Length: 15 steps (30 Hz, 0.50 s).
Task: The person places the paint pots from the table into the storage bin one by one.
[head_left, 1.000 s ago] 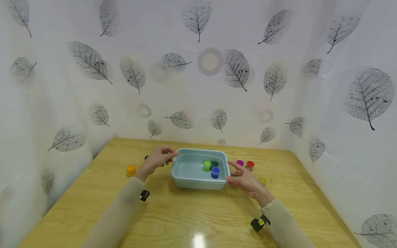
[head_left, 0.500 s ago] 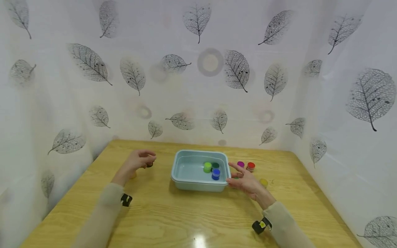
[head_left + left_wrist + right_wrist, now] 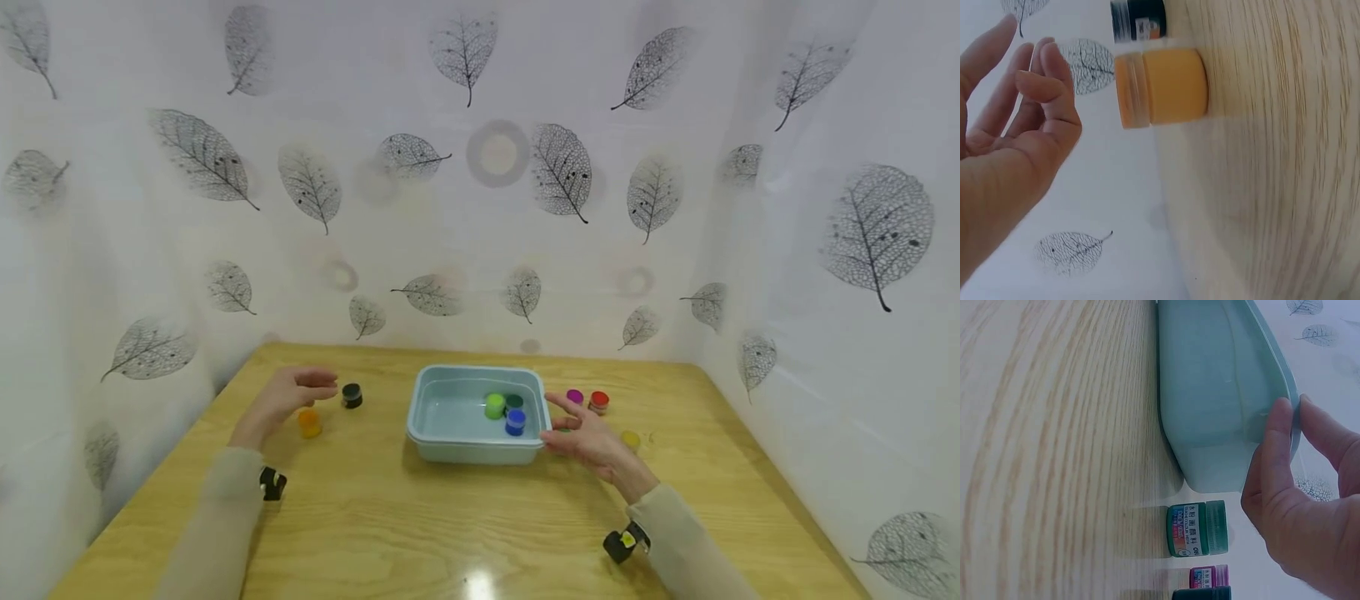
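Note:
My left hand [image 3: 287,395] hovers over the left of the table with nothing in it, above an orange paint jar [image 3: 309,422]. In the left wrist view its fingers are loosely bent beside the orange jar's lid [image 3: 1132,90]. A black paint jar [image 3: 352,396] stands just right of the fingertips. My right hand [image 3: 596,442] holds the right end of a pale blue plastic basin [image 3: 480,454], with thumb and finger at either side of the rim in the right wrist view. Inside the basin are a light green jar [image 3: 494,406], a dark green jar [image 3: 514,403] and a blue jar [image 3: 515,422].
Right of the basin stand a purple jar [image 3: 574,397], a red jar [image 3: 598,403] and a yellow jar [image 3: 631,439]. A green paint jar [image 3: 1197,528] sits close to the basin's end, mostly hidden by my right hand in the head view. A leaf-patterned curtain [image 3: 465,225] surrounds the table.
My left hand has moved away from the basin's left rim, leftward past the black jar to above the orange one. My right hand has stayed at the basin, and the jars have not moved.

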Available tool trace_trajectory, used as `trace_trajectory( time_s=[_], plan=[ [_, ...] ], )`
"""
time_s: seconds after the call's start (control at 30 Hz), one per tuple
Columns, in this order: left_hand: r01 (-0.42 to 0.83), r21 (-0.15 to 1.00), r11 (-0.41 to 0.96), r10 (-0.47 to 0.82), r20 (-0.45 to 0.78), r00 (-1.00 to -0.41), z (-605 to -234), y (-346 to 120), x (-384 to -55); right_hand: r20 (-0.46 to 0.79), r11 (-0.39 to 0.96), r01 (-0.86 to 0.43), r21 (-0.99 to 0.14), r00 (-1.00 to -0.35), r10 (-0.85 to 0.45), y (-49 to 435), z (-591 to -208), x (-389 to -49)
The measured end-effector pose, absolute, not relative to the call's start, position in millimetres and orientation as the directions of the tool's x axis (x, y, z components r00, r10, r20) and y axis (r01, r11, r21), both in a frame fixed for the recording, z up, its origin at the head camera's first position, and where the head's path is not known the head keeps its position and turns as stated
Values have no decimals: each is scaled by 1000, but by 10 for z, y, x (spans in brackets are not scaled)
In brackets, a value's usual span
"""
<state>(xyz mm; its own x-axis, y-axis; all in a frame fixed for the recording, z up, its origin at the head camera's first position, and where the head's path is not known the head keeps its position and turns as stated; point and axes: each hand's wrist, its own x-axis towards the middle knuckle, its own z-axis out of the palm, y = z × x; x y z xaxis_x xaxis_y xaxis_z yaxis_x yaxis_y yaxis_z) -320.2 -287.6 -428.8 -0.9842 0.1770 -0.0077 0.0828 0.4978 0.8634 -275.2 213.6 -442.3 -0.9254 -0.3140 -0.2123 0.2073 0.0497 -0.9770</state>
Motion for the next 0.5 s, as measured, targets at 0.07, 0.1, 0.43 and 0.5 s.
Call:
trace_trajectory(
  time_s=[0.07,0.1,0.43,0.5],
  plan=[
    [81,863,500,189,-17,-982,-4294,-2929,-3219,-207,49,203,-978,-926,-315,2138,-4420,-2760],
    [70,865,496,189,-29,-981,-4301,-2951,-3229,-208,47,204,-978,-926,-314,2140,-4419,-2761],
    [-20,857,516,190,-137,-972,-4401,-3124,-3202,-209,37,208,-977,-923,-324,2138,-4442,-2777],
    [-28,838,545,204,-165,-965,-4415,-3151,-3182,-205,32,206,-978,-923,-325,2135,-4444,-2777]
  ],
)
